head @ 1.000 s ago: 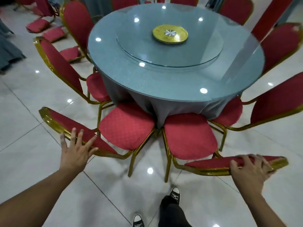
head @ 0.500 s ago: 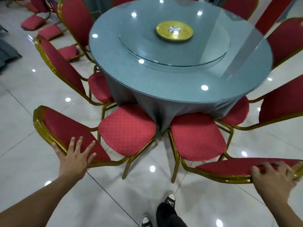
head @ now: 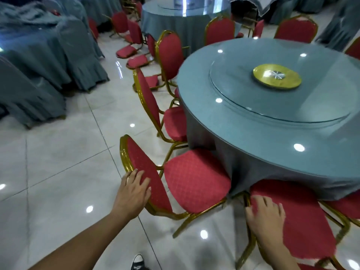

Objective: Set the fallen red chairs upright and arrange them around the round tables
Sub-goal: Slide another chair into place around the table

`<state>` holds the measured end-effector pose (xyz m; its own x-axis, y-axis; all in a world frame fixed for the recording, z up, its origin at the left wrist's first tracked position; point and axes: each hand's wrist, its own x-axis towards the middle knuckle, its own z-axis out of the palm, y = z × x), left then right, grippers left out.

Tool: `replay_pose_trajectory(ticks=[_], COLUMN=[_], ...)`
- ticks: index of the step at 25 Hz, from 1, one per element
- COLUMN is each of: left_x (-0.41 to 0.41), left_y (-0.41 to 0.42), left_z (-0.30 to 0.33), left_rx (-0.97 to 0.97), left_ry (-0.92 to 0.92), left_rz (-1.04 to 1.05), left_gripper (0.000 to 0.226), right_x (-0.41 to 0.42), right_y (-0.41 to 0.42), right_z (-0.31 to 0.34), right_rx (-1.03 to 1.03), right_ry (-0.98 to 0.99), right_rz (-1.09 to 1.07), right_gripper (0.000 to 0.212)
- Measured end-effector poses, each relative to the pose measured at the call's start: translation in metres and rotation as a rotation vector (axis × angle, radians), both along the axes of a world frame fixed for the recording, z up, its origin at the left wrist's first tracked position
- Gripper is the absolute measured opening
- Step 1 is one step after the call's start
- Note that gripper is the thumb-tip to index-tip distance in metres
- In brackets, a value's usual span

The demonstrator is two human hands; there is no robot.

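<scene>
1. Swinging leftward, the head view now takes in more of the hall than half a second ago: the near round table [head: 253,133] sits to the right, and a second round table [head: 185,18] with more red chairs shows at the top.

2. The left hand [head: 132,193] keeps its place on the backrest of the left chair [head: 194,180], fingers spread and nearly straight, palm pressing flat on the red fabric just inside the gold frame. It grips nothing.

3. The right hand [head: 266,217] has left the top rail of the right chair's backrest, where it lay before. It now rests open on the near edge of the right chair [head: 303,221] seat, fingers extended and slightly blurred; I cannot tell whether it is pressing or only touching.

4. Both chairs stand upright, seats tucked towards the tablecloth, side by side and nearly touching at the front corners. I judge this pair close to placed, with only a final nudge left.

5. Beyond the table on the left, several fallen chairs [head: 136,61] lie on the tiled floor [head: 58,162], seats low and backs tipped. The wider view suggests the person is looking for the next ones to right, so much of the task remains.

6. No brand, label or readable writing shows anywhere. The gold disc [head: 277,76] at the centre of the glass turntable [head: 243,102] carries a silver hub but no legible text.
</scene>
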<state>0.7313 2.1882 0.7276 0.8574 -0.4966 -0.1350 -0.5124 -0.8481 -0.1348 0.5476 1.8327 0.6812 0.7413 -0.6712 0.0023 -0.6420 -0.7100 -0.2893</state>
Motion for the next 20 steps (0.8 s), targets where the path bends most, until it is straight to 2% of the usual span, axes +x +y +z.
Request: replay_pose_trajectory(ticks=[4,12,15,20], left_x=[0.063,0.169,0.213,0.325], left_y=[0.042,0.129,0.15,0.155], left_z=[0.015,0.017,0.01,0.01], left_rx=[-0.108,-0.254,-0.319,-0.334], left_ry=[-0.022,0.138,0.156,0.135], left_rz=[-0.067,-0.383,-0.4,-0.419], left_gripper=[0.051,0.049,0.051,0.05], right_x=[0.101,0.259,0.294,0.372], right_y=[0.075,0.24,0.271,0.274], right_z=[0.013,0.037,0.034,0.033], right_rx=[0.013,0.042,0.071,0.042], right_ry=[-0.132,-0.113,-0.097,-0.093], right_rz=[0.113,0.075,0.052,-0.021], right_gripper=[0.034,0.034,0.034,0.031])
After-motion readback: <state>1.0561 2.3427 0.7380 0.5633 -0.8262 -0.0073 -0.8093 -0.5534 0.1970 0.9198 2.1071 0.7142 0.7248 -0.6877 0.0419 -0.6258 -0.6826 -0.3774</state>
